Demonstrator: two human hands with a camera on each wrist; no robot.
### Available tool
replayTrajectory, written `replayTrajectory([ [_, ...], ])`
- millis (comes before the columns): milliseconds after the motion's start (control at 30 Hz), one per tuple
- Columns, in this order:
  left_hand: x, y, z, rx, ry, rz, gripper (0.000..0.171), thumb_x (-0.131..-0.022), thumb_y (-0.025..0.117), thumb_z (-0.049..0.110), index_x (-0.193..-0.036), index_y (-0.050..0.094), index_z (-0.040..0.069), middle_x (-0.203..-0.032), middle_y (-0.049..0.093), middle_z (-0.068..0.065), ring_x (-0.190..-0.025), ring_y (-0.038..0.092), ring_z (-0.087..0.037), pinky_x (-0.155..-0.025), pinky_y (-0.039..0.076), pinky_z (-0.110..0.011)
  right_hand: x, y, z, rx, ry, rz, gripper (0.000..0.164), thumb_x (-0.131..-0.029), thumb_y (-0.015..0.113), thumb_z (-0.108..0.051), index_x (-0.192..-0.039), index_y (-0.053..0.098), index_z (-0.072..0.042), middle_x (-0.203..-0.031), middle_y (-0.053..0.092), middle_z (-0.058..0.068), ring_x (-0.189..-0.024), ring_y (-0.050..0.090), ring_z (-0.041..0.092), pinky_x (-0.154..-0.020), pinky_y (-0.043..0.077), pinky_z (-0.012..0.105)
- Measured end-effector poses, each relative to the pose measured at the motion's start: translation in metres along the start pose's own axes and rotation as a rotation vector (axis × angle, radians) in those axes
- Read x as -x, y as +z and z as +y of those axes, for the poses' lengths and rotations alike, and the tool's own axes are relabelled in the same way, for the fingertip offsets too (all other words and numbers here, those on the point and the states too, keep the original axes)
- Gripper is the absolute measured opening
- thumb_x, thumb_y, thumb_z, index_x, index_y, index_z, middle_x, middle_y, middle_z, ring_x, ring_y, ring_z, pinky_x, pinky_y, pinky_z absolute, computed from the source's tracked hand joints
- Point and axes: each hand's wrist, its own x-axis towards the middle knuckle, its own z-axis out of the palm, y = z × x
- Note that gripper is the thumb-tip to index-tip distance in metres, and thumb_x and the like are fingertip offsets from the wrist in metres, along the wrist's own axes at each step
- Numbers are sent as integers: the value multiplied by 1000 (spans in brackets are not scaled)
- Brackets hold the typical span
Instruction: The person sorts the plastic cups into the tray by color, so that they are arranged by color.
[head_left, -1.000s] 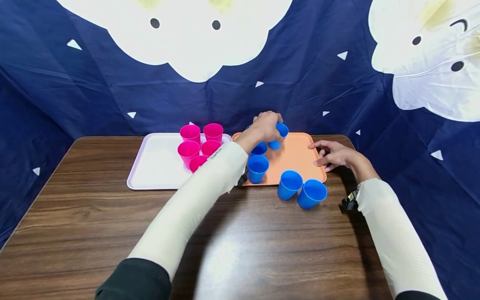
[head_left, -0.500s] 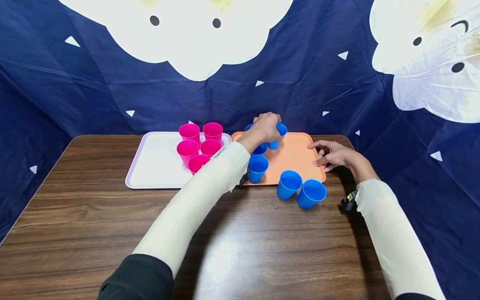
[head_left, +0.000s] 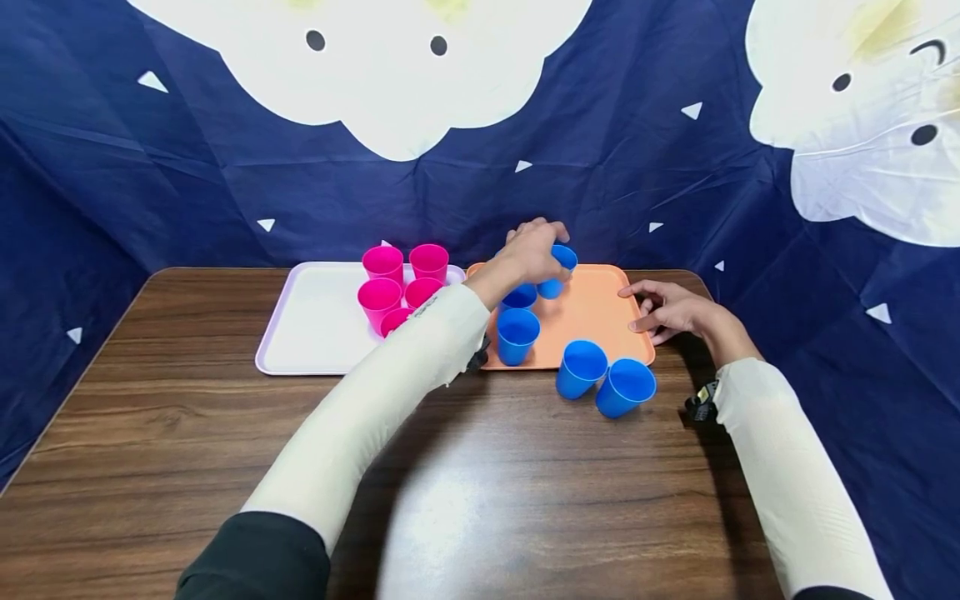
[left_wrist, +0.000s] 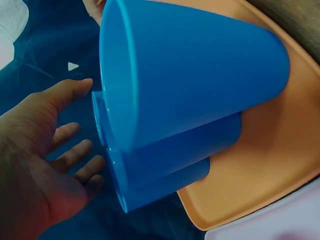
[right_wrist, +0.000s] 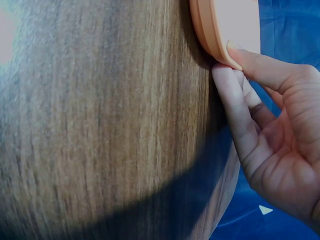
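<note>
My left hand (head_left: pixel 534 252) hovers beside a blue cup (head_left: pixel 557 273) at the back of the orange tray (head_left: pixel 592 315). The left wrist view has its fingers loosely bent and apart from the cup rims, with a large blue cup (left_wrist: pixel 200 70) in the foreground. More blue cups stand on the tray's left side, one of them a front blue cup (head_left: pixel 517 340); my left arm partly hides the others. With thumb above and fingers beneath, my right hand (head_left: pixel 671 310) pinches the tray's right rim (right_wrist: pixel 212 35).
Two blue cups, a left one (head_left: pixel 581 371) and a right one (head_left: pixel 626 388), stand at the orange tray's front edge. Left of it lies a white tray (head_left: pixel 315 325) bearing several pink cups (head_left: pixel 381 302), partly behind my left sleeve. A blue curtain (head_left: pixel 300 200) backs the wooden table (head_left: pixel 187 450).
My left hand has lifted very slightly beside the back blue cup. My right hand stays on the tray rim, and the cups show no clear movement.
</note>
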Motion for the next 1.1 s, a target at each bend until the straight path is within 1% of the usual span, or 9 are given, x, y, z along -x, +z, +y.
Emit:
replayTrajectory([
  [33,8,-4,4,6,14,8,69,-97,88,42,-158,62,22,-158,59,-7,-148,52,-35,-124,42,-55,0,0,0,0,0,-1,82,-101,82,-3,-170,40,-3,-94,58,3,-75,67,19,-68,69,34],
  [167,32,-12,12,19,76,36,64,-100,87,41,-156,64,19,-152,62,-6,-146,54,-35,-125,43,-52,0,-1,1,0,0,-3,82,-101,82,-3,-170,39,-3,-94,58,2,-75,67,19,-68,69,34],
  [233,38,-13,13,8,104,41,63,-100,86,41,-155,65,20,-151,64,-5,-146,55,-33,-126,42,-50,0,-1,1,-3,2,-4,82,-101,82,-3,-170,39,-3,-94,57,2,-74,68,19,-68,69,34],
  [300,42,-13,14,5,124,42,62,-100,86,42,-154,66,20,-150,64,-4,-146,56,-31,-125,43,-48,0,0,0,-6,4,-4,82,-100,83,-3,-170,40,-4,-95,57,2,-74,68,18,-68,69,34],
  [500,51,-15,15,47,182,45,59,-100,88,40,-150,69,16,-148,66,-6,-143,59,-29,-123,45,-50,0,-1,0,-5,12,-11,82,-101,83,-4,-171,39,-4,-96,57,2,-75,69,17,-68,69,34],
  [700,64,-20,26,82,256,38,56,-99,88,38,-147,71,15,-147,67,-8,-141,60,-27,-123,46,-50,1,-2,0,-1,11,-13,82,-102,82,-5,-171,38,-4,-97,54,3,-76,69,17,-69,69,34],
  [800,71,-21,34,105,290,19,56,-99,88,35,-148,70,13,-147,66,-8,-140,60,-27,-122,49,-47,0,-2,0,-6,9,-15,81,-102,81,-4,-171,39,-4,-98,53,2,-76,69,16,-69,69,33],
  [933,79,-24,43,136,314,-17,56,-101,87,33,-150,68,12,-147,65,-7,-141,59,-26,-119,52,-41,0,-2,1,-13,8,-14,81,-101,82,-3,-170,39,-4,-96,53,1,-75,69,15,-68,69,32],
  [1100,84,-23,51,112,347,-60,55,-100,87,35,-148,69,13,-146,66,-5,-140,60,-23,-116,54,-37,1,-1,0,-17,13,-16,82,-101,82,-3,-170,39,-4,-96,53,1,-74,69,14,-67,68,32],
])
